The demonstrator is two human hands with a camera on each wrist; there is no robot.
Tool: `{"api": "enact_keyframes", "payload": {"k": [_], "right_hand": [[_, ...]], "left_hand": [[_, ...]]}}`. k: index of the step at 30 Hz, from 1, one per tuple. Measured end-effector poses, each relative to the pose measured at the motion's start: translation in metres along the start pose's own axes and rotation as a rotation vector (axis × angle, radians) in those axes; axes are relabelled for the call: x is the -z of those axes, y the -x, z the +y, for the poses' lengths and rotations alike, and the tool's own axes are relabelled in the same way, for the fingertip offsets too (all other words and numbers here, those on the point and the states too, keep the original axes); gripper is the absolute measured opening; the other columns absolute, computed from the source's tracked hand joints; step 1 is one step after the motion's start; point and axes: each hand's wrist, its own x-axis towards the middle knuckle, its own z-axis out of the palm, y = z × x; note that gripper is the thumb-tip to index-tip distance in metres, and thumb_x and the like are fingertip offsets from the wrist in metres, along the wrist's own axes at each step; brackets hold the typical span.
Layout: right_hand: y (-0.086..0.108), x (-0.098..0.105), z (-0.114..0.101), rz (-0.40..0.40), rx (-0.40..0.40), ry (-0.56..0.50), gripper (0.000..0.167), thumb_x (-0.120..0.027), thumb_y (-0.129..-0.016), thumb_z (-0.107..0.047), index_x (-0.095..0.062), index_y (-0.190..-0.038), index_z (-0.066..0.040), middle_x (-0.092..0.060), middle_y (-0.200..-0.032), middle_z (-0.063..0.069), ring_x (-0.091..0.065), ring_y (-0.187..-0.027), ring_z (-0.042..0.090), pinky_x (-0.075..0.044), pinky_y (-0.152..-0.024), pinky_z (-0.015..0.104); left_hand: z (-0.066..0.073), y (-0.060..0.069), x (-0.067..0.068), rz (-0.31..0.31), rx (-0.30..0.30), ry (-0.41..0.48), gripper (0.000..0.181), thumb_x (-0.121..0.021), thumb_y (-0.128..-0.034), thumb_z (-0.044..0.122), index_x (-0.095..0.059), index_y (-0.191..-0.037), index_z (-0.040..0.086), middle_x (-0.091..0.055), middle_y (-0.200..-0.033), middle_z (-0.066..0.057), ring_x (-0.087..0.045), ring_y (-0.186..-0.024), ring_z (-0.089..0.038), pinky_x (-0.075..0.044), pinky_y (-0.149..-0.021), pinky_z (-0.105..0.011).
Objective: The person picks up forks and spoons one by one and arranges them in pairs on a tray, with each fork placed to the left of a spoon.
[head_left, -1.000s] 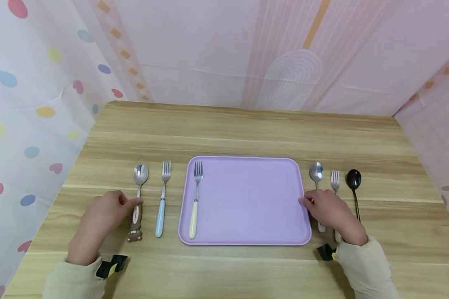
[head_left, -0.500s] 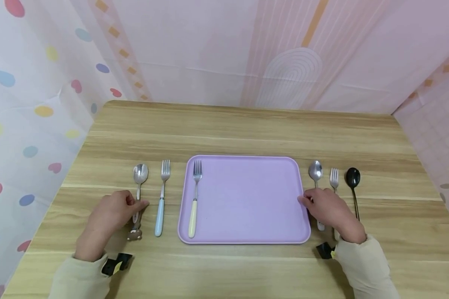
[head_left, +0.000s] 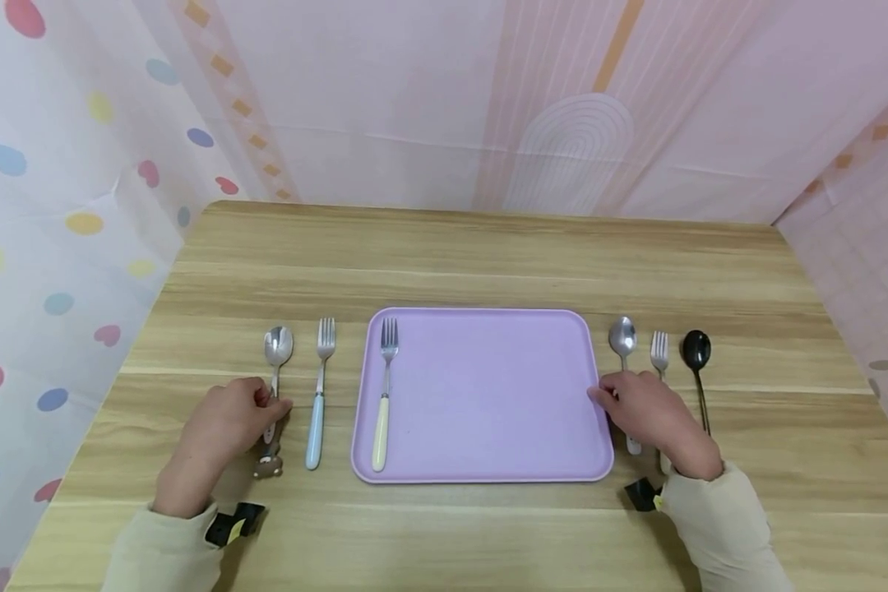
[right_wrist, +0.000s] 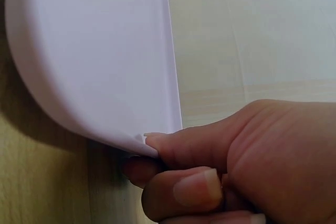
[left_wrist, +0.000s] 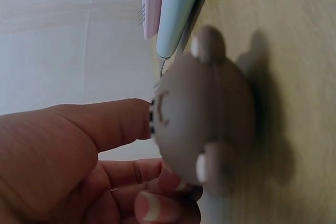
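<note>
My left hand (head_left: 225, 423) pinches the handle of a silver spoon (head_left: 278, 345) lying at the left. Its brown handle ends in a bear head (left_wrist: 205, 108), which fills the middle of the left wrist view and hides part of the fingertips. On the right, my right hand (head_left: 647, 411) holds the right rim of a lilac tray (head_left: 488, 395), the thumb over the edge and a finger under it. Inside the tray's left side lies a fork with a cream handle (head_left: 381, 436). Between tray and spoon is a fork with a light blue handle (head_left: 315, 432).
Right of the tray lie a silver spoon (head_left: 623, 337), a small fork (head_left: 659, 352) and a black spoon (head_left: 696, 353), partly covered by my right hand and forearm. Everything rests on a wooden table (head_left: 488, 263). Patterned curtains (head_left: 385, 107) hang behind it.
My left hand has moved slightly right across the bear-handled spoon's handle, and its fingers have closed around it. The right hand stays at the tray's rim.
</note>
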Motion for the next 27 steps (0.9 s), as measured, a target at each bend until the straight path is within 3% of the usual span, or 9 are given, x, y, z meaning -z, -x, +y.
{"api": "enact_keyframes", "payload": {"k": [11, 18, 27], "right_hand": [[-0.002, -0.002, 0.002, 0.001, -0.003, 0.004, 0.024, -0.054, -0.097, -0.02, -0.062, -0.077, -0.01, -0.046, -0.058, 0.0, -0.045, -0.053, 0.015, -0.037, -0.051, 0.03], [-0.002, -0.001, 0.002, -0.001, -0.003, 0.007, 0.024, -0.054, -0.097, -0.02, -0.061, -0.077, -0.01, -0.046, -0.058, 0.0, -0.045, -0.053, 0.015, -0.037, -0.052, 0.03], [-0.002, 0.0, 0.0, -0.007, -0.011, 0.0, 0.023, -0.054, -0.097, -0.02, -0.062, -0.078, -0.009, -0.046, -0.058, 0.0, -0.045, -0.053, 0.015, -0.037, -0.051, 0.03]], "left_hand": [[0.012, 0.0, 0.004, 0.047, -0.035, 0.003, 0.031, -0.062, -0.0901, 0.026, -0.05, -0.069, 0.008, -0.048, -0.057, -0.001, -0.044, -0.051, -0.018, -0.032, -0.047, -0.032], [0.039, -0.002, 0.007, 0.075, -0.099, 0.0, 0.027, -0.061, -0.0899, 0.021, -0.05, -0.069, 0.009, -0.047, -0.058, -0.001, -0.044, -0.052, -0.018, -0.033, -0.047, -0.031], [0.075, -0.003, 0.006, 0.053, -0.128, 0.02, 0.023, -0.06, -0.0893, 0.02, -0.049, -0.071, 0.01, -0.049, -0.058, -0.002, -0.045, -0.051, -0.018, -0.034, -0.046, -0.031]]}}
